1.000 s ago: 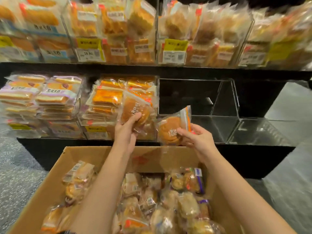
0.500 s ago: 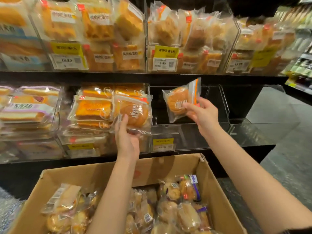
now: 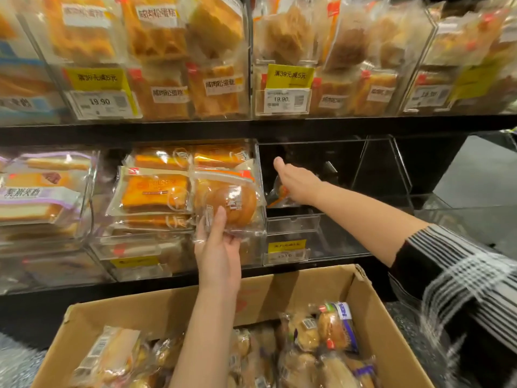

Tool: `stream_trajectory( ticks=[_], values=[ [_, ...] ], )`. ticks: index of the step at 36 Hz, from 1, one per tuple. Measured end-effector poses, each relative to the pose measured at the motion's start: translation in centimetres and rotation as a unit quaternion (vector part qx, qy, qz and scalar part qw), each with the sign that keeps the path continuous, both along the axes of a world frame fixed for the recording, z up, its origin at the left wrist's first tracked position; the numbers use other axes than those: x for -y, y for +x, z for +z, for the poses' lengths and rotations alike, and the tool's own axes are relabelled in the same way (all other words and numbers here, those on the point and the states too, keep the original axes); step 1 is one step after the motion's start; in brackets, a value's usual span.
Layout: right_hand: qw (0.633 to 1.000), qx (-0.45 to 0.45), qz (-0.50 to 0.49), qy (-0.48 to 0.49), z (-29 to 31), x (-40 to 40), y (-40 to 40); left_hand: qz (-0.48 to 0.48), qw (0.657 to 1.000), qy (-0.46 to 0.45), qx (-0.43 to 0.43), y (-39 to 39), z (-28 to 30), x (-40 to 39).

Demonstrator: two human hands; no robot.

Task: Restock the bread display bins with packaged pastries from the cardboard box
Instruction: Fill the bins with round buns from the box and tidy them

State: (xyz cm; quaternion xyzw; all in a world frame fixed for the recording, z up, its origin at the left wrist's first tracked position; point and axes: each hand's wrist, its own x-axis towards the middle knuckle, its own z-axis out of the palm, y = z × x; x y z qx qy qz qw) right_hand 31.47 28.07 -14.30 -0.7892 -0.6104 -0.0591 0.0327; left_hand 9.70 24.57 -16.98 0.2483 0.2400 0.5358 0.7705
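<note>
The shelving [image 3: 251,127] fills most of what I see, two black tiers of clear bins. The upper tier is packed with bagged cakes behind yellow price tags [image 3: 289,77]. On the lower tier, the bin at far left holds purple-edged sandwich cakes [image 3: 42,191], the middle bin [image 3: 179,247] holds orange-labelled loaf slices, and the clear bin to its right [image 3: 386,169] is mostly dark inside.

Below the shelving, close to me, sits the cardboard box [image 3: 279,292], open at the top, with packaged pastries [image 3: 321,340] heaped loosely in it, several with purple-striped wrappers.

My right arm, in a black sleeve with white stripes [image 3: 453,270], reaches over the box's right corner into the right-hand bin. My right hand [image 3: 298,183] is inside that bin, thumb raised, and a packaged bun with an orange edge [image 3: 277,196] lies just under its palm; I cannot tell whether my fingers grip it or merely touch it, since they are hidden behind the hand.

My left hand [image 3: 218,256] is raised in front of the middle bin, grasping the bottom edge of a round bun in a clear wrapper [image 3: 229,203], thumb on the front of the packet and fingers behind. The packet stands upright against the front of the stacked loaf slices.
</note>
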Motion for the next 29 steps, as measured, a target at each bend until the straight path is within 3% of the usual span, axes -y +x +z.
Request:
stream_trajectory(
  ticks=[7, 11, 14, 20, 29],
  values=[
    [0.997, 0.003, 0.075, -0.035, -2.5, -2.8, 1.0, -0.010, 0.999, -0.028, 0.017, -0.1, -0.3, -0.5],
    [0.986, 0.122, 0.112, -0.025, -2.9, -3.5, 0.7, -0.021, 0.999, -0.028, 0.024, -0.4, -0.4, -0.8],
    [0.983, 0.169, 0.061, -0.024, -2.2, -3.7, 0.5, -0.021, 0.999, -0.032, 0.022, -0.4, -0.4, -0.8],
    [0.991, 0.097, -0.040, -0.083, -2.7, -3.2, 0.9, -0.019, 0.999, -0.033, 0.017, -0.4, -0.4, -0.7],
    [0.997, -0.021, -0.071, 0.000, -2.7, -3.4, 0.8, -0.006, 1.000, -0.007, -0.008, 0.0, -0.6, -0.6]
  ],
)
